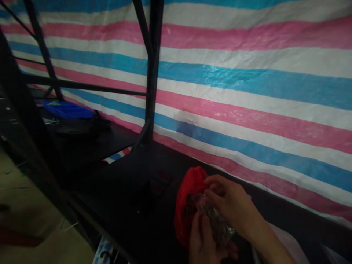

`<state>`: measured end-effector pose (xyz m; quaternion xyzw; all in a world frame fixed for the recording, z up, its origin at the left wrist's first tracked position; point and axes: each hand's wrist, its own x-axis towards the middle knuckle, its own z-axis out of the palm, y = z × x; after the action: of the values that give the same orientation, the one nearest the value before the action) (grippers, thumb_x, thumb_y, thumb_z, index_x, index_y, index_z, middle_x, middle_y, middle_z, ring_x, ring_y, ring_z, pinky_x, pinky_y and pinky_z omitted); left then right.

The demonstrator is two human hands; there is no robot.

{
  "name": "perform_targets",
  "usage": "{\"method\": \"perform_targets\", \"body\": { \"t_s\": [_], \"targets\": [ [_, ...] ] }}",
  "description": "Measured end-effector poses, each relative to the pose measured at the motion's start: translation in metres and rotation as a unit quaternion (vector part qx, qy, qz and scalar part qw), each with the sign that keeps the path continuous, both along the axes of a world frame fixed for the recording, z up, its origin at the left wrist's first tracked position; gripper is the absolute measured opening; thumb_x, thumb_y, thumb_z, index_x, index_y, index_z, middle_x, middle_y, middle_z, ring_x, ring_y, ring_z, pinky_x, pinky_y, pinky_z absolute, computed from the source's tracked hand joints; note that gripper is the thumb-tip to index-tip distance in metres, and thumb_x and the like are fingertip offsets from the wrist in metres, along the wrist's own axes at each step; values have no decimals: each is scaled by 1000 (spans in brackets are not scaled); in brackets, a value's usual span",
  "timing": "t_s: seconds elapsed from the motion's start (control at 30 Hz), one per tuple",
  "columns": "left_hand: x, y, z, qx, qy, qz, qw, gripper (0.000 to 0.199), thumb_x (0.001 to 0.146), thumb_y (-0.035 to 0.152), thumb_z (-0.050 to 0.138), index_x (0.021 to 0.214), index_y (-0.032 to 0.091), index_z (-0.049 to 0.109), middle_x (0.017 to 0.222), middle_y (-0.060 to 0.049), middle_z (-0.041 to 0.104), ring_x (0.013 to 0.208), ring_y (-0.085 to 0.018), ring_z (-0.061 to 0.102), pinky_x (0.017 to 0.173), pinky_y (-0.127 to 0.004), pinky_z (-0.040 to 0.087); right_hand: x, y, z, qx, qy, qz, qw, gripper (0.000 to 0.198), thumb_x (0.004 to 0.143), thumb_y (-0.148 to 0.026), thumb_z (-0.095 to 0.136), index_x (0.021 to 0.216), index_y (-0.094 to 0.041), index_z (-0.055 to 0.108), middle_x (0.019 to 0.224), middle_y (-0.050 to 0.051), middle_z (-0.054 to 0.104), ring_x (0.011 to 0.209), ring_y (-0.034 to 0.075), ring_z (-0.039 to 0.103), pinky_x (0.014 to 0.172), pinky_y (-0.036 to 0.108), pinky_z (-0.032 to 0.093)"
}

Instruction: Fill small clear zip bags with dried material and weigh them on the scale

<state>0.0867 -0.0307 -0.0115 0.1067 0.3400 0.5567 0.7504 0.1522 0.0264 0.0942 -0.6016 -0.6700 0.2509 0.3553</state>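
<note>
so that it is probably kept steady, a clear packet [220, 225] at the red bag [180, 220] is held between the half-curled left hand [202, 240] and pinching right hand [233, 201].

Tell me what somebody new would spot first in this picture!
Probably the big pink, blue and white striped sheet filling the back, behind a black frame. Next, the bright red bag low and just right of centre, where the left hand and right hand hold a clear bag.
</note>
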Motion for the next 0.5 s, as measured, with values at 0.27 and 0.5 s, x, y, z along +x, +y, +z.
{"method": "perform_targets", "body": {
  "t_s": [0.27, 0.5],
  "targets": [
    [-19, 1, 2, -16, 13, -50, 999, 76, 107, 42, 43, 167, 8, 11, 64, -4, 74, 52, -24, 76, 52, -30, 57, -17, 14, -14, -36, -17, 38, 998, 19, 71, -23, 67, 85, -25, 79, 68, 0, 78, 57, 20, 70, 51, 27, 47],
    [-21, 2, 3, -22, 34, -66, 997, 93, 99, 63, 52, 167, 9, 18, 60, -4, 73, 53, -26, 75, 52, -30, 57, -19, 11, -14, -52, 21, 42, 998, 17, 71, -29, 68, 84, -25, 78, 64, 0, 76, 55, 20, 70, 49, 27, 48]
  ]
}}
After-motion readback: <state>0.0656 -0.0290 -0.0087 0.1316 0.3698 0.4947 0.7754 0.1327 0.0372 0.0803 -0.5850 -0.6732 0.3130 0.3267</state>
